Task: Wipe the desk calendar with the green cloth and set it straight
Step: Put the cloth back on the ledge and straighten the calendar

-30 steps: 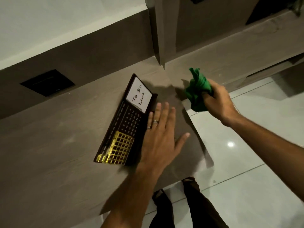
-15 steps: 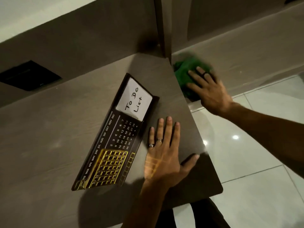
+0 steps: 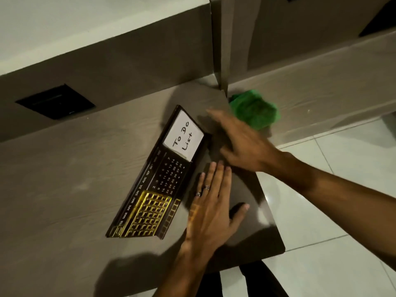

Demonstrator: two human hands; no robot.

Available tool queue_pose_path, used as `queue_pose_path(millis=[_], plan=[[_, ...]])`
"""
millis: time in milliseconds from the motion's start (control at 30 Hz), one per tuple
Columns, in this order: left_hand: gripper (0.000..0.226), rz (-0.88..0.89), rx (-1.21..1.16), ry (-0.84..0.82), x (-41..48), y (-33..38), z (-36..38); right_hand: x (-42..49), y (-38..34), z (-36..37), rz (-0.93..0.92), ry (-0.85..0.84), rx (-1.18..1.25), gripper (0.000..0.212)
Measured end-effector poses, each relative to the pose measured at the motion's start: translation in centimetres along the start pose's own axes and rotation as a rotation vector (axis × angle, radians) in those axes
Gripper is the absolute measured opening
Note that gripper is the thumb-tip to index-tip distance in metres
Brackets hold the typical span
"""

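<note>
Your left hand point(image 3: 211, 213) lies flat on the wood-grain brown worktop point(image 3: 64, 179), fingers point(image 3: 214, 179) spread and holding nothing, just right of the dark rectangular desk calendar point(image 3: 158, 179) with its gold grid and white "To Do List" card. Your right hand point(image 3: 242, 144), blurred, hovers beyond them, fingers loose and empty. Past it the crumpled green cloth point(image 3: 255, 109) rests on a lower ledge. The worktop's edge runs close on your right, above glossy floor tiles point(image 3: 334, 189).

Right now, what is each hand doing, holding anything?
Left hand: open, flat on the desk beside the desk calendar, holding nothing.
Right hand: open, blurred, empty; the green cloth lies apart.
</note>
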State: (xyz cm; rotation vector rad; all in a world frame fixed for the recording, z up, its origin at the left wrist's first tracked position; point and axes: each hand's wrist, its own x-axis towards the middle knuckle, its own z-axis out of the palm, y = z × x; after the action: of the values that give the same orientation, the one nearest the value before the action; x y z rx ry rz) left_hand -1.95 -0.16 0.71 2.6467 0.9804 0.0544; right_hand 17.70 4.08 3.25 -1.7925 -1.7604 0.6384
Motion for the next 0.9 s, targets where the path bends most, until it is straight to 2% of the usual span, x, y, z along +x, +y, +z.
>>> queue_pose_path(millis=[67,133,233,300,400,600,767,900], plan=[[0.089,0.037,0.004,0.169,-1.3,-0.6,-1.7,0.6,-1.5,0.9,-0.024,-0.101,0.052,0.099],[0.103,0.015,0.105,0.293,-2.7,-1.9,-4.0,0.9,-2.5,1.5,-0.002,-0.141,0.089,0.106],[0.137,-0.187,0.237,0.257,-4.5,-4.6,-6.9,0.7,-3.4,2.3,0.040,-0.075,0.072,0.101],[0.144,-0.256,0.278,0.205,-6.0,-6.3,-8.0,0.3,-3.9,3.0,0.060,-0.023,0.054,0.094],[0.140,-0.254,0.372,0.217,-8.3,-9.6,-8.8,-0.5,-4.9,4.3,0.138,-0.019,0.059,0.084],[0.137,-0.223,0.463,0.244,-9.9,-17.5,-10.6,-0.5,-7.8,7.8,0.174,0.065,0.024,0.050],[0.124,-0.153,0.549,0.261,-7.5,-22.9,-12.7,1.7,-9.8,9.8,0.298,0.120,0.078,0.046],[0.127,-0.148,0.598,0.193,-5.5,-24.7,-13.3,3.7,-10.5,10.1,0.358,0.112,0.052,0.041]])
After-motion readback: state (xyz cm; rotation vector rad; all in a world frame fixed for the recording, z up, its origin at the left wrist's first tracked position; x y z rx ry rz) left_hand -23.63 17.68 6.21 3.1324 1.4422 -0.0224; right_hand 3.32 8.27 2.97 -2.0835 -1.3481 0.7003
